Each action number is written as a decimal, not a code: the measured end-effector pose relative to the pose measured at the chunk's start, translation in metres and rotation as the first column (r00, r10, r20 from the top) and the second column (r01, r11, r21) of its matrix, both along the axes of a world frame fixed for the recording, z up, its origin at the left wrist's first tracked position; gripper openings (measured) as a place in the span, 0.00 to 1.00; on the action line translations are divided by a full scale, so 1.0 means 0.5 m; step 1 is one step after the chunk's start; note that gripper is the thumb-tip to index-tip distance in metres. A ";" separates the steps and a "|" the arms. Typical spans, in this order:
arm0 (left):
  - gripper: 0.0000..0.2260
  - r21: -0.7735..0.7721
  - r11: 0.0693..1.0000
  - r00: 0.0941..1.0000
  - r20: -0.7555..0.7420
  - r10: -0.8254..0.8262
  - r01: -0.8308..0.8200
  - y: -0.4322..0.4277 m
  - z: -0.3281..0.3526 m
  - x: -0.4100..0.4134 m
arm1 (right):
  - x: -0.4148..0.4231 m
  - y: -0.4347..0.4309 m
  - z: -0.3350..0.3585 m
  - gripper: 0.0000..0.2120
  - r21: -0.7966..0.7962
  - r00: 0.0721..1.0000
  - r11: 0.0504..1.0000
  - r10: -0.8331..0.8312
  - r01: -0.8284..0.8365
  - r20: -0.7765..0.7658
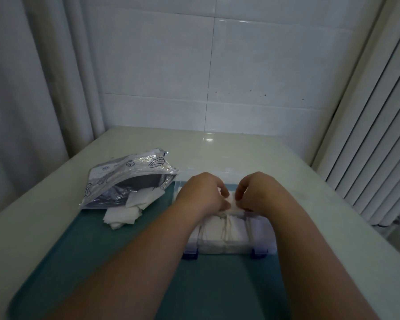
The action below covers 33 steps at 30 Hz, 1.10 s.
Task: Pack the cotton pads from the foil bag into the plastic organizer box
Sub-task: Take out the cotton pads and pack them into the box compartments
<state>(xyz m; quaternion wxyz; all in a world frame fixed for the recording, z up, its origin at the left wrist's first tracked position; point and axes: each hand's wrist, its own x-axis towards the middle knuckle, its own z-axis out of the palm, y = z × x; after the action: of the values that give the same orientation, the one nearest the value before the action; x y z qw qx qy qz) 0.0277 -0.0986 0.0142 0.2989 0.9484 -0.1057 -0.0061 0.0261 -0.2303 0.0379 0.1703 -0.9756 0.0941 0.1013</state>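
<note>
The clear plastic organizer box (pixel 226 249) with blue latches stands on a green mat, with white cotton pads (pixel 219 229) stacked inside. Above the box, my left hand (pixel 203 192) and my right hand (pixel 255 191) meet, and both pinch a small white cotton pad (pixel 234 205) between their fingertips. To the left lies the silver foil bag (pixel 125 179) with shell prints, its mouth open toward the box. Several loose pads (pixel 129 209) spill from the bag onto the mat.
The green mat (pixel 90 250) covers the near part of a pale glossy table (pixel 217 144). A curtain hangs at the left, a tiled wall stands behind, and a ribbed radiator runs along the right edge.
</note>
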 end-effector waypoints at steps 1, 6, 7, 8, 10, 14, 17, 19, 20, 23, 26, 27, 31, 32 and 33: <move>0.12 0.011 1.000 1.000 -0.013 -0.012 0.012 0.002 0.002 0.001 | -0.001 -0.006 0.000 0.16 0.056 1.000 0.998 0.000 -0.001 0.007; 0.17 0.080 0.996 0.998 -0.051 -0.039 0.043 0.003 0.005 0.003 | -0.003 -0.008 0.000 0.19 0.053 0.998 0.998 0.034 -0.031 -0.047; 0.17 0.093 0.994 0.997 -0.064 -0.046 0.051 0.002 0.005 0.004 | -0.003 -0.009 -0.002 0.19 0.062 0.998 0.997 0.042 -0.039 -0.052; 0.17 0.103 0.993 0.996 -0.072 -0.051 0.059 0.000 0.005 0.005 | -0.002 -0.011 -0.004 0.17 0.081 0.998 0.996 0.050 -0.047 -0.039; 0.18 0.110 0.992 0.995 -0.077 -0.061 0.069 -0.003 0.004 0.006 | -0.004 -0.015 -0.007 0.16 0.101 0.999 0.994 0.049 -0.048 -0.005; 0.17 0.082 0.994 0.994 -0.081 -0.071 0.077 -0.001 0.002 0.005 | 0.001 -0.004 -0.015 0.16 -0.041 0.998 0.997 0.070 -0.070 -0.001; 0.14 -0.008 0.998 0.996 -0.071 -0.061 0.060 0.005 0.003 0.005 | 0.008 0.006 -0.013 0.18 -0.165 0.997 0.983 0.078 -0.075 0.012; 0.11 -0.144 0.989 0.997 -0.069 -0.030 0.020 0.013 0.004 0.008 | 0.006 0.009 -0.007 0.19 -0.205 0.995 0.974 0.097 -0.093 0.005; 0.09 -0.237 0.971 0.997 -0.074 -0.010 -0.008 0.017 0.005 0.010 | 0.004 0.009 -0.004 0.19 -0.220 0.995 0.971 0.097 -0.094 0.001; 0.06 -0.469 0.879 0.994 -0.092 0.052 -0.090 0.028 0.013 0.014 | 0.003 0.006 0.000 0.17 -0.158 0.995 0.986 0.067 -0.055 0.073; 0.08 -0.527 0.842 0.992 -0.088 0.087 -0.120 0.033 0.029 0.010 | -0.006 0.005 0.002 0.15 -0.061 0.984 0.998 0.046 -0.036 0.173; 0.10 -0.543 0.830 0.991 -0.097 0.087 -0.126 0.033 0.033 0.009 | -0.008 0.004 0.002 0.15 -0.040 0.976 0.998 0.047 -0.039 0.214; 0.19 -0.690 0.677 0.964 -0.232 0.130 -0.258 0.044 0.039 -0.003 | -0.019 0.003 0.003 0.11 0.205 0.909 0.976 -0.023 -0.070 0.416; 0.21 -0.751 0.583 0.948 -0.296 0.119 -0.308 0.049 0.039 -0.007 | -0.021 0.005 0.003 0.11 0.280 0.899 0.957 -0.054 -0.077 0.434; 0.21 -0.805 0.487 0.935 -0.345 0.079 -0.339 0.055 0.040 -0.011 | -0.021 0.008 0.003 0.10 0.329 0.895 0.941 -0.074 -0.084 0.441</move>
<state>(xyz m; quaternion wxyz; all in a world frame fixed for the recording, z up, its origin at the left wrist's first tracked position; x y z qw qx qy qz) 0.0222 -0.0713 0.0341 0.7355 0.6734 0.0627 -0.0417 0.0154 -0.2265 0.0396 0.3525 -0.9288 0.0310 -0.1102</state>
